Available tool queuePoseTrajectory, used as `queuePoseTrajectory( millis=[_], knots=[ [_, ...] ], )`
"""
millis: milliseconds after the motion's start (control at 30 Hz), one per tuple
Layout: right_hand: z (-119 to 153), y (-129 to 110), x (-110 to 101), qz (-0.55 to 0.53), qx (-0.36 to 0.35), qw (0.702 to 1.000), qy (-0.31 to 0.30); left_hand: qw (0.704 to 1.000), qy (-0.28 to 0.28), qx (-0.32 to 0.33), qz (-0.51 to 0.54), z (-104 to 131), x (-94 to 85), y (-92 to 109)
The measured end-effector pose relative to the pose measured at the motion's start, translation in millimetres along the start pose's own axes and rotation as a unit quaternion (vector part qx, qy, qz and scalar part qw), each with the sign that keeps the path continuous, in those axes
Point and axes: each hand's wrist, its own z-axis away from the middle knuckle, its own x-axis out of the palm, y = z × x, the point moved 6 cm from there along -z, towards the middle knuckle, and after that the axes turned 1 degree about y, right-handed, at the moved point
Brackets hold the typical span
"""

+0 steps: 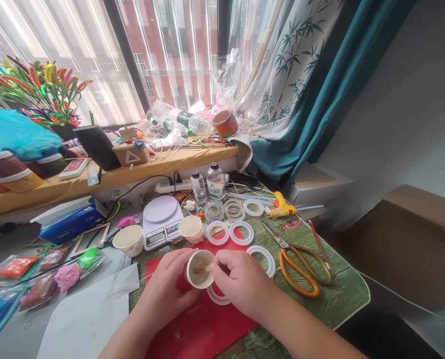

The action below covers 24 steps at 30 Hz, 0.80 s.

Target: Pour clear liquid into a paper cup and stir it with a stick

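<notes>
My left hand (pixel 170 285) is wrapped round a paper cup (pixel 190 273) tilted toward me, with a little cloudy liquid at its bottom. In my right hand (pixel 239 279) a flat wooden stick (pixel 208 268) is pinched, its lower end dipping into the liquid. Beneath the hands lies a red sheet (pixel 185 331). One white ring mould (pixel 219 297) shows partly under the cup and right hand; another ring mould (pixel 266 257) lies beyond the right hand. Two further rings (pixel 241 233) sit at the sheet's far edge.
A kitchen scale (pixel 162 219) stands behind the cup, with paper cups (pixel 128 240) beside it. Two clear bottles (pixel 215 184) are at the back. Orange-handled scissors (pixel 301 264) and a yellow glue gun (pixel 281 205) lie to the right. Bagged coloured clay (pixel 67 277) lies left.
</notes>
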Motion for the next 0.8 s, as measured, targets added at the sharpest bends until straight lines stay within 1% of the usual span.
queuePoseTrajectory(
  millis=[67,167,267,367,467,533,633,733,800],
  knots=[
    [0.1,0.7,-0.9,0.005,0.002,1.0,0.011,1.0,-0.003,-0.001,-0.002,0.6,0.3,-1.0],
    [-0.2,1.4,0.4,0.002,0.002,1.0,-0.001,1.0,-0.005,0.0,-0.004,0.0,0.3,-1.5],
    [-0.7,1.9,-1.8,0.012,0.003,1.0,0.008,1.0,-0.007,-0.003,-0.005,-0.6,0.6,-2.2],
    [-0.9,2.0,-2.3,0.016,0.003,1.0,0.0,1.0,-0.012,-0.007,-0.003,-0.3,1.3,-3.3],
    [-0.9,2.5,-4.0,0.023,0.005,1.0,0.008,1.0,-0.009,-0.003,-0.002,-0.3,0.5,-3.3],
    [-1.0,2.6,-2.8,0.007,0.002,1.0,-0.001,1.0,-0.008,-0.001,-0.001,-0.9,0.2,-2.8],
    [-1.1,2.8,-4.1,0.018,0.003,1.0,0.015,1.0,-0.006,0.001,-0.005,-2.1,-0.6,-1.6],
    [-1.4,2.9,-1.5,0.014,0.011,1.0,-0.008,1.0,0.004,0.003,-0.005,-2.6,-2.0,-0.1],
    [-1.9,1.4,-3.6,0.014,0.005,1.0,0.004,1.0,0.002,0.005,-0.004,-2.3,-1.8,0.4]
  ],
)
